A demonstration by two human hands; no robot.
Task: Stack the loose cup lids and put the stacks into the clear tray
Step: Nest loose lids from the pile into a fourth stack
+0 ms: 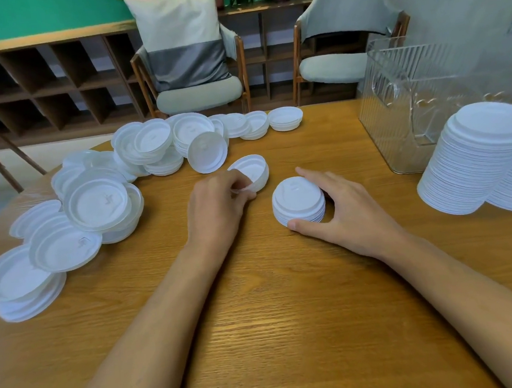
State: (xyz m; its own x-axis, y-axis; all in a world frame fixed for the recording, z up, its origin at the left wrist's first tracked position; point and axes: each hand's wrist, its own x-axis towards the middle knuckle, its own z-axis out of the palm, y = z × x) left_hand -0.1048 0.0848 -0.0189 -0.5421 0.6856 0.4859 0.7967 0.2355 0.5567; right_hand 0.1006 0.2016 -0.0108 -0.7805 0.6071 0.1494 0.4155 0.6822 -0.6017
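Note:
Many loose white cup lids [101, 204] lie scattered and overlapping across the left and far side of the wooden table [274, 316]. My left hand [215, 203] pinches the rim of a single lid [254, 170], which is tilted up off the table. A short stack of lids [298, 201] stands dome-up at the table's middle, and my right hand [346, 213] curls round it with thumb in front and fingers behind. The clear tray [396, 110] stands at the far right. Two tall lid stacks [480, 158] lean just in front of the tray.
Two chairs [195, 75] stand behind the table, one with a cushion, in front of a low wooden shelf unit [53, 84]. The table's curved edge runs along the left. Bare wood lies between my forearms.

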